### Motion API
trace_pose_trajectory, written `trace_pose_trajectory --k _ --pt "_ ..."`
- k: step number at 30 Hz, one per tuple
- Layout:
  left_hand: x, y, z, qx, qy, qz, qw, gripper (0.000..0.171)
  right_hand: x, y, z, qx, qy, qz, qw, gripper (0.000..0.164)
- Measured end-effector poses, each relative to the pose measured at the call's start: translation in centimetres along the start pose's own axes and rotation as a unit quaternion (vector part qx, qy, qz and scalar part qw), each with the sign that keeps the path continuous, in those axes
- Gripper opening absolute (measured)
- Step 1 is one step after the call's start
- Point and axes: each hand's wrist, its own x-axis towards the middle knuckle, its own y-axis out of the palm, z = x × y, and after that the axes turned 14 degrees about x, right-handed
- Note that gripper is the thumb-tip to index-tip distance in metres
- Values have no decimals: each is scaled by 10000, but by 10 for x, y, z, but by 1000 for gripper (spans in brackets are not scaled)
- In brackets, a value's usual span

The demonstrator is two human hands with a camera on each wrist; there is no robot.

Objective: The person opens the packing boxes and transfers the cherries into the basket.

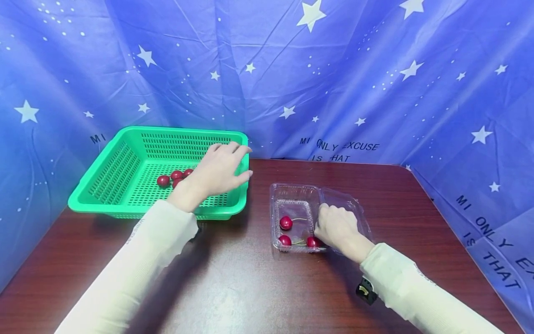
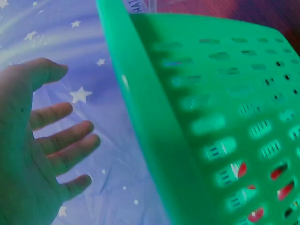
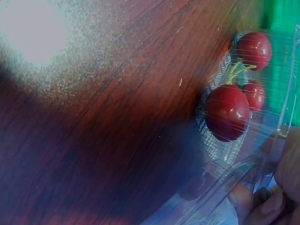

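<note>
My left hand [image 1: 219,169] is over the right part of a green plastic basket [image 1: 98,204], its fingers spread apart. In the left wrist view, that hand [image 2: 28,159] is near the basket's rim [image 2: 136,93] with nothing in it. Several red cherries [image 1: 163,181] lie on the basket's floor, partly hidden by my wrist. My right hand [image 1: 338,227], fingers curled, grips the side of a clear plastic box [image 1: 273,199] where its open lid [image 1: 354,206] joins. Three cherries [image 3: 227,112] with green stems are in the box. In the right wrist view, the fingers [image 3: 269,206] bend at its edge.
Both containers stand on a dark red-brown wooden table [image 1: 242,283], the basket to the left and the box right of the middle. A blue star-patterned cloth [image 1: 267,93] hangs behind and beside the table. A black wrist device [image 1: 366,291] is on the right arm.
</note>
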Motion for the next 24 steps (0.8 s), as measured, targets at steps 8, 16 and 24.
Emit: trace_pose_trajectory --k 8,16,24 --pt "2 10 -31 446 1386 -450 9883 45 0 1 -1 -32 1 -41 10000 14" --pt "3 23 -61 1014 1853 -125 9774 46 0 1 -1 4 -29 -128 9999 13" --pt "2 37 -82 1183 1979 292 9726 45 0 1 -1 -15 -54 -155 9999 14"
